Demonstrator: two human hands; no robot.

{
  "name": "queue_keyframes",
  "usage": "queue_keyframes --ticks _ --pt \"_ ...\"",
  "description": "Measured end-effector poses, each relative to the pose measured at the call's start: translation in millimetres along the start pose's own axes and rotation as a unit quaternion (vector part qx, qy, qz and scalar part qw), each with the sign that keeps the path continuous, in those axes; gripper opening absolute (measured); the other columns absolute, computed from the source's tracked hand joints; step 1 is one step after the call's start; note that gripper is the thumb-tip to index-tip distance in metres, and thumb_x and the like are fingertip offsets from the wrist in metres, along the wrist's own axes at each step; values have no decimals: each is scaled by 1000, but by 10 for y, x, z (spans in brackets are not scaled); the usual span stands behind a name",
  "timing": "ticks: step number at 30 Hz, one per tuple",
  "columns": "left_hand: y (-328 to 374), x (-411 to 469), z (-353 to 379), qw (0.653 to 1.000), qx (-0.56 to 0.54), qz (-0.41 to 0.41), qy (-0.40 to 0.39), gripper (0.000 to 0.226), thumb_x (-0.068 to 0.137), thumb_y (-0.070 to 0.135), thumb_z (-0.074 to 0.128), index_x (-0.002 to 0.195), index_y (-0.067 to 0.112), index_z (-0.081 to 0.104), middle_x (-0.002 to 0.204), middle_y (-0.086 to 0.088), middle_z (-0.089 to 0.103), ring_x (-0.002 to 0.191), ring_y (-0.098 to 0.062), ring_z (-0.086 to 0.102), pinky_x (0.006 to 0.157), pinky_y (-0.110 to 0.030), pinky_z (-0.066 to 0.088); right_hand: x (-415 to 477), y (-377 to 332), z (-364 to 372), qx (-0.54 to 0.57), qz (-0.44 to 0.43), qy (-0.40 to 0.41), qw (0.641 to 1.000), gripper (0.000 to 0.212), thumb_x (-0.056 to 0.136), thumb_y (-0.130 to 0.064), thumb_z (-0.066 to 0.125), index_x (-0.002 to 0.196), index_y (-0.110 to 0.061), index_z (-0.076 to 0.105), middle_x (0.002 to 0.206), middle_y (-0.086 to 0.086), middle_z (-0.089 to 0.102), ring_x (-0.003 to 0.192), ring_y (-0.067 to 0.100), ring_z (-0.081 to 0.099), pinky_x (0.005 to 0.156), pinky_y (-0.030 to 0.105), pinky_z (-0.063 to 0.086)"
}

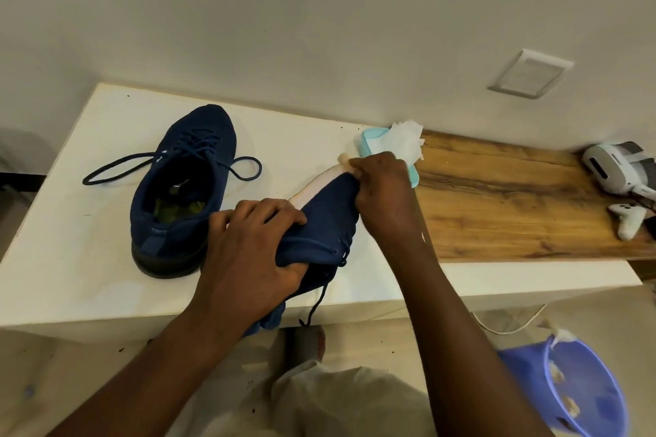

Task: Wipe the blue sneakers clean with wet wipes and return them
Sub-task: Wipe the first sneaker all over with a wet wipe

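White wall (319, 11) backs a white table (88, 259) that meets a wooden counter (514, 206), with both bare forearms reaching forward over the near edge. The left hand (248, 259) curls tightly round the heel end of a blue sneaker (326, 220) turned on its side. The right hand (383, 195) pinches a pale wipe (345, 160) at its toe. The second sneaker (181, 188) stands upright alongside, and a teal wipes pack (371, 140) lies just behind.

Person at the table, arms and lower body. Left hand (248, 259), right hand (383, 195) and both forearms (461, 330) are bare to the frame's edge. Trousers (348, 401): loose, creased, pale cream cloth. Footwear (309, 341): grey, reddish patch, blurred.
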State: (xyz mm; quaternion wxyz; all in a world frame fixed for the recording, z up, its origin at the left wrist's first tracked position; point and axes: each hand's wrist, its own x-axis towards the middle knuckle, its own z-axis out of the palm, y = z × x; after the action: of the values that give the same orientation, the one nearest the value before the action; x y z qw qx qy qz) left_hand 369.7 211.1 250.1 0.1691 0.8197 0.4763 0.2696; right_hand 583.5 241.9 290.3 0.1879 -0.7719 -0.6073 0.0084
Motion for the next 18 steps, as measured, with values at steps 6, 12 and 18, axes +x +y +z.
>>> queue_keyframes --ticks 6,12,18 --pt "-18 24 10 1000 -5 -7 6 44 65 41 64 109 39 58 114 22 57 107 -10 53 90 -33 27 -181 -126 42 0 -60 4 998 38 89 2 56 121 -13 69 117 10 62 107 27 52 86 28 42" --pt "-8 -2 -11 1000 -1 -2 -10 44 64 42 64 108 41 58 114 23 55 108 -8 51 89 -31 24 29 159 36 -3 57 34 998 37 94 -1 56 127 -12 65 123 10 61 112 27 55 88 24 41" --pt "-39 43 -25 1000 0 -17 -5 45 65 43 62 110 41 58 113 23 56 109 -10 51 89 -33 26 -180 -115 74 9 -82 17 996 39 88 5 57 120 -12 70 118 8 64 109 25 52 90 29 44"
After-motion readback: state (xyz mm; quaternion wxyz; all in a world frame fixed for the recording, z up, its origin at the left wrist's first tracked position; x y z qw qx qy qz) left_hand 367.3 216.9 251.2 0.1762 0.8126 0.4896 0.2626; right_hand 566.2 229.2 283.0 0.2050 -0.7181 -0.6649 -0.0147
